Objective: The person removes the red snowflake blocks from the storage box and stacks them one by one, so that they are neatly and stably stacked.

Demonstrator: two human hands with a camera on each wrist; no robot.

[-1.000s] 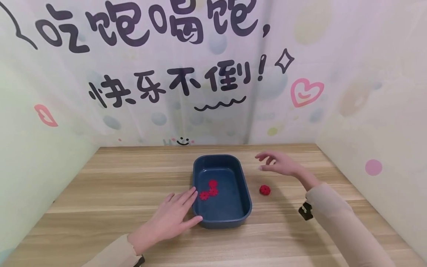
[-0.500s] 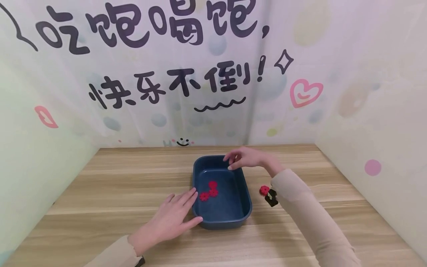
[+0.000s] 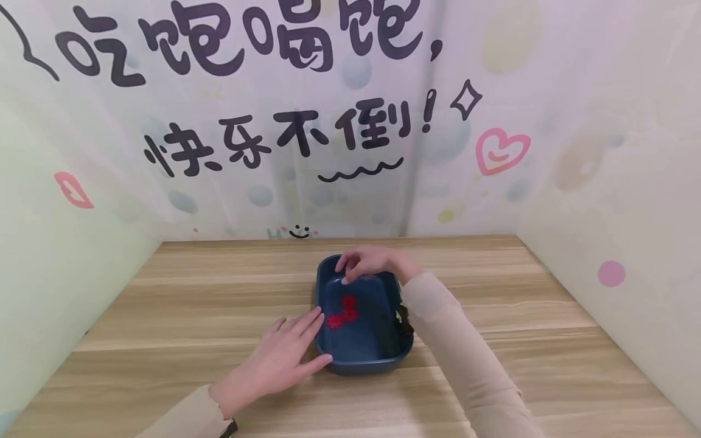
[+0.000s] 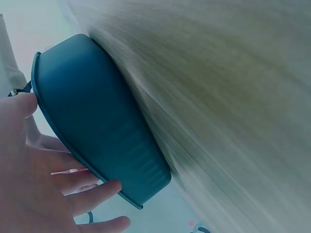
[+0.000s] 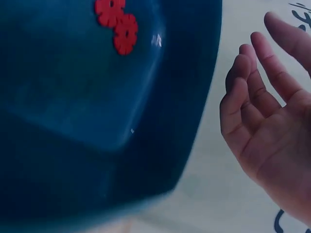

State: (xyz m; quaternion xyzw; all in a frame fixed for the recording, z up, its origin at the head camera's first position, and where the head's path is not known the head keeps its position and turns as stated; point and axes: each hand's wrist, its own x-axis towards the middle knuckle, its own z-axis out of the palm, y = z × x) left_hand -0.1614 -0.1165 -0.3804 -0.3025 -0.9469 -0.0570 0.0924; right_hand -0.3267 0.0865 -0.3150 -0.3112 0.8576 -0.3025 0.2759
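A dark blue rectangular tray (image 3: 364, 368) stands on the table with several red flower-shaped plastic discs; three (image 3: 334, 322) show in its left part. My left hand (image 3: 274, 359) touches the tray's left rim with straight, spread fingers; the left wrist view shows them along the rim beside the tray's outer wall (image 4: 92, 111). My right hand (image 3: 373, 260) hovers over the tray's far end, fingers loosely bent and holding nothing. In the right wrist view the bare palm (image 5: 272, 131) faces the camera, with two red discs (image 5: 123, 44) on the tray floor.
The wood-grain table (image 3: 191, 292) spreads around the tray. A printed cloth wall (image 3: 263, 207) closes the back, and pale walls stand on both sides. My right sleeve (image 3: 454, 347) covers the table to the right of the tray.
My right hand has moved left from beside the tray to above its far end. Its forearm now hides the red disc seen on the table. The left hand and tray have stayed put.
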